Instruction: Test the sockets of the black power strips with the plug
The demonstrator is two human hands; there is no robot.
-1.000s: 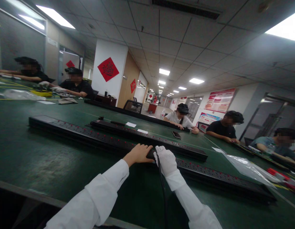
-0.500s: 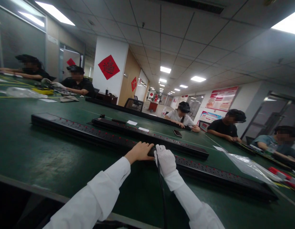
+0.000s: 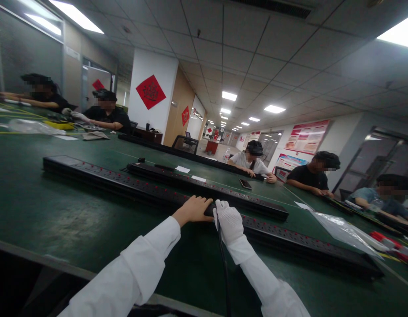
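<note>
A long black power strip (image 3: 124, 180) with rows of sockets and small red parts lies across the green table before me. My left hand (image 3: 194, 208), bare, is closed over its middle, fingers on top and thumb by a black plug (image 3: 209, 210). Close beside it, my right hand (image 3: 229, 220) wears a white glove and is closed around the plug at the strip. From there a black cable (image 3: 225, 268) runs down toward me. The contact between plug and sockets is hidden by my hands.
A second black power strip (image 3: 257, 203) lies just behind, with a phone (image 3: 245, 184) and paper slips (image 3: 182, 169) near it. Another long black strip (image 3: 154, 147) is farther back. Clear plastic (image 3: 343, 231) lies at right. Several people sit around the table.
</note>
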